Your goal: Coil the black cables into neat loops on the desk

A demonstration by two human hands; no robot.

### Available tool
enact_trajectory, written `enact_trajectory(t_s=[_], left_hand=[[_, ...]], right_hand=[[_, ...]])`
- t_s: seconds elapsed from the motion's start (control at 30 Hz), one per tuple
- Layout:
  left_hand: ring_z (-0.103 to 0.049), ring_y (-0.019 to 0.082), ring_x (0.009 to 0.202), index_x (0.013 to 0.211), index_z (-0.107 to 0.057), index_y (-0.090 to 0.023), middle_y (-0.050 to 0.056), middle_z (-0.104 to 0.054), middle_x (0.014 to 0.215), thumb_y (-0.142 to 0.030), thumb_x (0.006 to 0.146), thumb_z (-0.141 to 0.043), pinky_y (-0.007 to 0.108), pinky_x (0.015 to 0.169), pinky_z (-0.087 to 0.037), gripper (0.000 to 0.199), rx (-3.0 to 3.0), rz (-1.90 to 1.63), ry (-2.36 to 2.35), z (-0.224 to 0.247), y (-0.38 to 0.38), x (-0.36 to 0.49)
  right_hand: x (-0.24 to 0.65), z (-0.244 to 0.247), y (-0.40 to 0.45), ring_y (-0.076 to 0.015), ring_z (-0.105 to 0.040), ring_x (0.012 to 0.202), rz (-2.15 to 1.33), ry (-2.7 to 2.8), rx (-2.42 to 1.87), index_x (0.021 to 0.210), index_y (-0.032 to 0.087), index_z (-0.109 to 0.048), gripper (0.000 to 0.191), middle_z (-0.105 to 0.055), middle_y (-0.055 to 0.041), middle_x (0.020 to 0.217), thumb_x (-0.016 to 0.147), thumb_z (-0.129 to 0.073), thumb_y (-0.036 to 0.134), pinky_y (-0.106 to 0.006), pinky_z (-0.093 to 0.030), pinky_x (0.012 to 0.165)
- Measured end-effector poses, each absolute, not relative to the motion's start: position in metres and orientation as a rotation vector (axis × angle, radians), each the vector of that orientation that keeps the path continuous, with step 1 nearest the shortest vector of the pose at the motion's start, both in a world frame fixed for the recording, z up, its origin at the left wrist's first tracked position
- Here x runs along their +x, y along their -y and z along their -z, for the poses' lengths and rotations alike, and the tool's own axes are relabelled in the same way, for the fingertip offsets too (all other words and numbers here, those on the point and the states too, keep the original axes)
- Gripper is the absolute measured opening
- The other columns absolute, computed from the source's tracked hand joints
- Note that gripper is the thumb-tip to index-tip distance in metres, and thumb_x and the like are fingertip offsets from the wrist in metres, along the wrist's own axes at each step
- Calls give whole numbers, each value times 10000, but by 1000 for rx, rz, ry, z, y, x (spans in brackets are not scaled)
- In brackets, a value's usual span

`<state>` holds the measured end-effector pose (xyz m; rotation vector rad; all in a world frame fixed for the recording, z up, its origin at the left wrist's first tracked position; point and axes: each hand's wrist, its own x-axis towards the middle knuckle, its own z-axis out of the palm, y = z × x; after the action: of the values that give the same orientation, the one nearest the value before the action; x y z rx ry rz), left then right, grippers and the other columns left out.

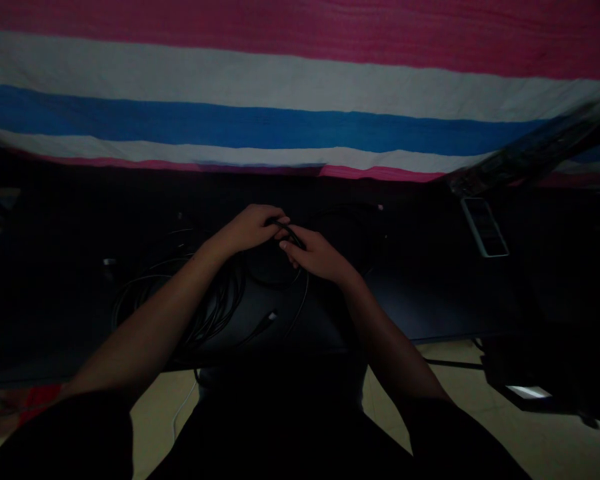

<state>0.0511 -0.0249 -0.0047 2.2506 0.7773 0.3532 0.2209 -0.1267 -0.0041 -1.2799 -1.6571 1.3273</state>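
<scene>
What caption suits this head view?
Left hand and right hand hold a black cable over a dark table, coiled cables and a phone nearby.

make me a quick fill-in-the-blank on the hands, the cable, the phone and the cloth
The left hand and right hand hold a ____ cable.
The phone lies to the ____ of both hands.
The cloth has pink, white and ____ stripes.

Missing words: black; right; blue
</scene>
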Motion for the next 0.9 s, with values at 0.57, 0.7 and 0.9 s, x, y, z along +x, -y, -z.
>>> enact_trajectory(t_s=[0.57, 0.7, 0.9], left_hand=[[-416, 113, 512, 595, -510, -189, -30, -461, 528, -411, 939, -440, 249, 515, -315, 416, 1844, -858, -1333, 4, 15, 45], [-439, 113, 517, 622, -533, -182, -28, -492, 548, -479, 928, -449, 240, 505, -321, 435, 1870, -617, -1146, 2, 17, 45], [-517, 124, 578, 793, -608, -159, -12, -584, 652, -500, 880, -544, 223, 537, -383, 358, 1969, -505, -907, -7, 28, 48]], right_hand=[[226, -4, 118, -67, -451, 554, -1559, 898, -975, 1195, 205, -565, 376, -480, 33, 795, 837, -643, 290, -197, -331, 435], [231, -2, 115, -38, -255, 422, -1467, 819, -1036, 1129, 176, -608, 317, -321, 93, 614, 890, -626, 384, -185, -207, 376], [232, -4, 114, -35, -176, 365, -1466, 810, -1115, 1205, 187, -598, 462, -246, 136, 508, 880, -652, 510, -171, -139, 341]])
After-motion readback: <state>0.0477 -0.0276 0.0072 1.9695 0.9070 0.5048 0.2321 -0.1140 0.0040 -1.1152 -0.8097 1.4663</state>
